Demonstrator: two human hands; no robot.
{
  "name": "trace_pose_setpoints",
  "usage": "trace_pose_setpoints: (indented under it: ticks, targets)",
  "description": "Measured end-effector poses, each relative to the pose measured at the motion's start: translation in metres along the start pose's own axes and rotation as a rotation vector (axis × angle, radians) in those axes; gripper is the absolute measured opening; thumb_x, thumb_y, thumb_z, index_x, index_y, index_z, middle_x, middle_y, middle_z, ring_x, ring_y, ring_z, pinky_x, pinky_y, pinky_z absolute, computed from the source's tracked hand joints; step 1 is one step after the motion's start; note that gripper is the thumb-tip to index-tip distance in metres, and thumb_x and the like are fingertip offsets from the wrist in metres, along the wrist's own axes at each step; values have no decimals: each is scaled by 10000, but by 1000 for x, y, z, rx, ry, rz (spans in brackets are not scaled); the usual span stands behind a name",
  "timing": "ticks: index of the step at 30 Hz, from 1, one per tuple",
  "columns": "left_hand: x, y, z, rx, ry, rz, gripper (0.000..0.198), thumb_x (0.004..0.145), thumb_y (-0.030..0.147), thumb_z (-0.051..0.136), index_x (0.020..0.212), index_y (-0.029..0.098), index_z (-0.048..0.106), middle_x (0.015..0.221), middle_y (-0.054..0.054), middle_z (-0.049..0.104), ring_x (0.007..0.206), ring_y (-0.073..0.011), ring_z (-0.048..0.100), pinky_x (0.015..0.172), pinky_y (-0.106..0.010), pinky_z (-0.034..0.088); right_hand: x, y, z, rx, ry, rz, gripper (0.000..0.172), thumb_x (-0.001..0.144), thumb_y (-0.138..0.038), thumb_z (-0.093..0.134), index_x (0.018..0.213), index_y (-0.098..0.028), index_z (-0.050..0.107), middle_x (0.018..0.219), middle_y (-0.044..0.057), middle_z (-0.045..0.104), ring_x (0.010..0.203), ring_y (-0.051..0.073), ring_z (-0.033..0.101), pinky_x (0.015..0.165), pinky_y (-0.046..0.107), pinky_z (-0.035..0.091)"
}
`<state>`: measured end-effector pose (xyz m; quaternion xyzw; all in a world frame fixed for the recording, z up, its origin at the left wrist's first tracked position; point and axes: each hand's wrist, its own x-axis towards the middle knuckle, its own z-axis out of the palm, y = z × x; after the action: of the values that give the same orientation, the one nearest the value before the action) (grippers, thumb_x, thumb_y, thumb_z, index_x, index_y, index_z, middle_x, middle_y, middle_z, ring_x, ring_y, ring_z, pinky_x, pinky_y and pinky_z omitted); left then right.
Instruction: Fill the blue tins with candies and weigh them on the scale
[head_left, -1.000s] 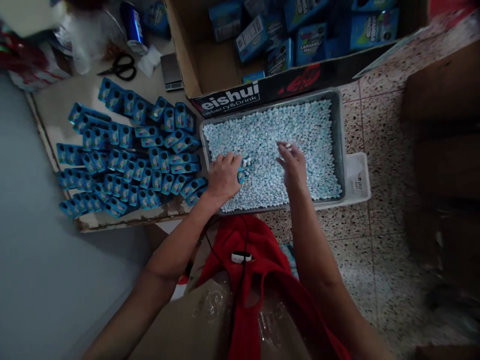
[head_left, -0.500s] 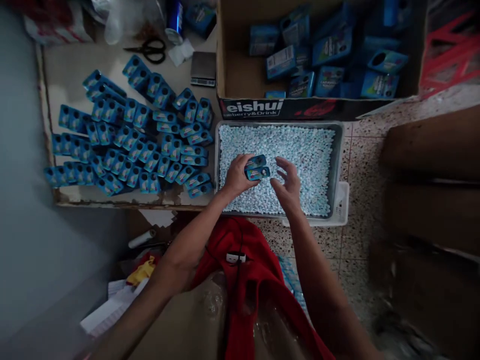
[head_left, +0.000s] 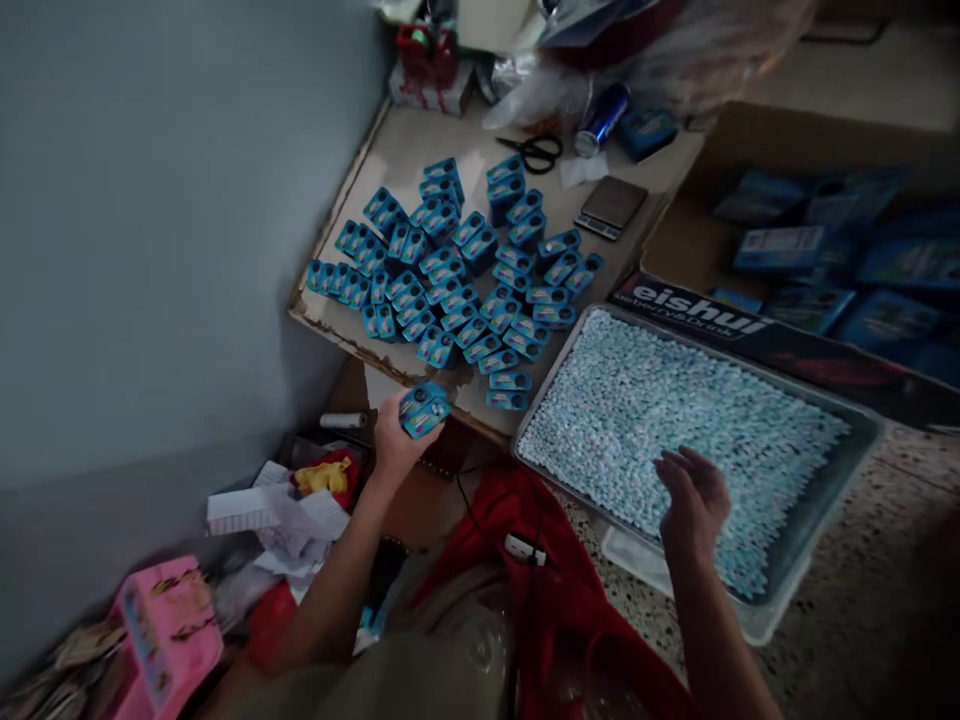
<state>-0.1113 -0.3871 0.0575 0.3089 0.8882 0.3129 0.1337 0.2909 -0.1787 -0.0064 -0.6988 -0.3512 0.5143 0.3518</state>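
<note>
**Worn table [head_left: 416,130] and pale wall [head_left: 225,200] are framing rows of blue boxes [head_left: 450,285]**

We are looking down on a dim corner, where the small boxes are standing packed together across the tabletop, round holes facing up. Their print is coming out too small for us to read. On the carton [head_left: 787,355] to the right, we are making out "eishui" in bold white letters, with smaller, partly blurred writing beneath; more blue packs [head_left: 780,250] are lying inside.

Our left hand [head_left: 394,440] is wrapping its fingers around a held pair of boxes [head_left: 424,408], keeping them just off the table's front edge. Our right hand [head_left: 694,490] is hanging over the tray [head_left: 817,500] of pale blue and white pellets [head_left: 637,420], fingers loosely bent; we cannot tell whether they are pinching anything. Scissors [head_left: 541,153] and a flat scale [head_left: 613,205] are resting towards the back, near a blue can [head_left: 604,118].
</note>
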Motion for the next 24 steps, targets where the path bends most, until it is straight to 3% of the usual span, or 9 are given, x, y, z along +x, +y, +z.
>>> trace_pose_setpoints:
  ticks: [4, 8, 10, 13, 16, 18, 20, 22, 24]
  targets:
    - [25, -39, 33, -57, -55, -17, 726, 649, 321, 1055, 1279, 228, 707, 1261, -113, 728, 1233, -362, 729, 1159, -500, 610, 0, -6, 25, -186, -75, -91, 559, 703, -552, 912, 1131, -222, 769, 994, 51, 799, 861, 231, 714, 846, 402, 552]
    - [52, -40, 94, -80, 9, -37, 792, 678, 374, 1088, 1341, 203, 688, 1330, -151, 639, 1321, -396, 687, 1219, -565, 574, 15, -23, 44, -332, -84, -218, 550, 777, -591, 833, 1174, -213, 785, 873, 41, 761, 810, 255, 716, 847, 439, 574]
    - [52, -38, 110, -78, 46, -70, 872, 711, 490, 1089, 1408, 187, 661, 1356, -175, 597, 1339, -429, 670, 1213, -620, 566, 23, -29, 45, -368, -77, -284, 519, 804, -593, 806, 1161, -216, 792, 932, 61, 775, 851, 268, 750, 889, 463, 603]
    - [43, -39, 104, -52, 94, -7, 1028, 719, 737, 1043, 1466, 165, 631, 1412, -224, 596, 1379, -478, 643, 1221, -677, 543, 26, -32, 35, -397, -70, -331, 486, 841, -601, 784, 1151, -226, 799, 1064, 96, 801, 881, 269, 776, 905, 478, 623]
    - [51, -33, 69, 42, 165, 211, 963, 818, 848, 928, 1448, 167, 669, 1420, -246, 672, 1370, -477, 663, 1214, -680, 539, 24, -44, 24, -385, -52, -335, 405, 880, -578, 776, 1095, -236, 804, 1047, 98, 814, 870, 276, 783, 869, 476, 637]
    - [83, -13, 49, 107, 191, 355, 750, 911, 768, 903, 1360, 191, 734, 1314, -211, 750, 1272, -445, 715, 1176, -655, 559, 30, -65, 20, -367, -24, -384, 328, 922, -547, 760, 1040, -245, 807, 999, 90, 819, 880, 284, 786, 857, 469, 647]
    - [135, 27, 48, 95, 155, 477, 460, 1005, 606, 881, 1240, 222, 785, 1180, -155, 799, 1138, -383, 761, 1115, -581, 596, 51, -97, 20, -361, 38, -486, 273, 964, -512, 735, 1016, -254, 810, 982, 81, 827, 900, 282, 787, 871, 461, 652]
    - [192, 90, 72, 12, 102, 619, 247, 1056, 457, 850, 1166, 240, 803, 1105, -122, 821, 1064, -335, 779, 1066, -509, 613, 87, -135, 20, -370, 127, -598, 244, 986, -481, 715, 1020, -260, 812, 989, 72, 838, 918, 274, 786, 898, 452, 651]
    - [241, 172, 123, -90, 19, 770, 168, 1066, 383, 831, 1155, 242, 807, 1094, -109, 826, 1074, -321, 779, 1065, -476, 615, 136, -171, 22, -385, 196, -664, 229, 991, -465, 701, 1014, -262, 804, 1008, 69, 846, 953, 273, 788, 923, 440, 646]
